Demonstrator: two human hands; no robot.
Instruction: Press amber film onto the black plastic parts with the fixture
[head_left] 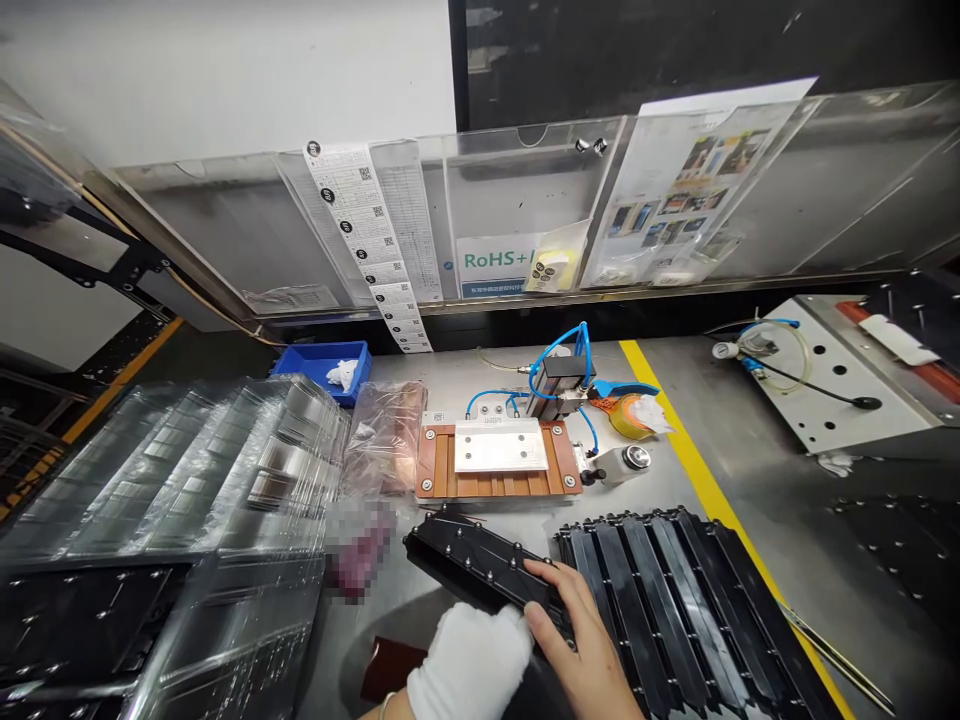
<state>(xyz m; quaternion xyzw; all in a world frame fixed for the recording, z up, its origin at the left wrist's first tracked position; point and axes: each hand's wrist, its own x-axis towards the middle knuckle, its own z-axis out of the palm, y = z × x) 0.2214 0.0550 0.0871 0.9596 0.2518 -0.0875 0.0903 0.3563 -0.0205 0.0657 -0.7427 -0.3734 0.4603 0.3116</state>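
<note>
My right hand [577, 630], bare, grips the near end of a long black plastic panel [487, 560] dotted with metal studs. The panel lies at a slant in front of me, its far end pointing left. My left hand [472, 660], in a white glove, is curled closed against the panel's near side by my right thumb; its fingertips are hidden, and so is anything in them. Beside the left hand lies a dark red object [390, 668], partly covered. Several more black panels [675, 610] lie side by side to the right of my right hand.
Behind the panel stands a pneumatic fixture [501, 445] with blue hoses. Next to it are a bottle [622, 463] and a tape roll [634, 415]. Clear trays [225, 480] fill the left, near a blue bin [319, 365]. Tweezers [840, 660] lie at the right.
</note>
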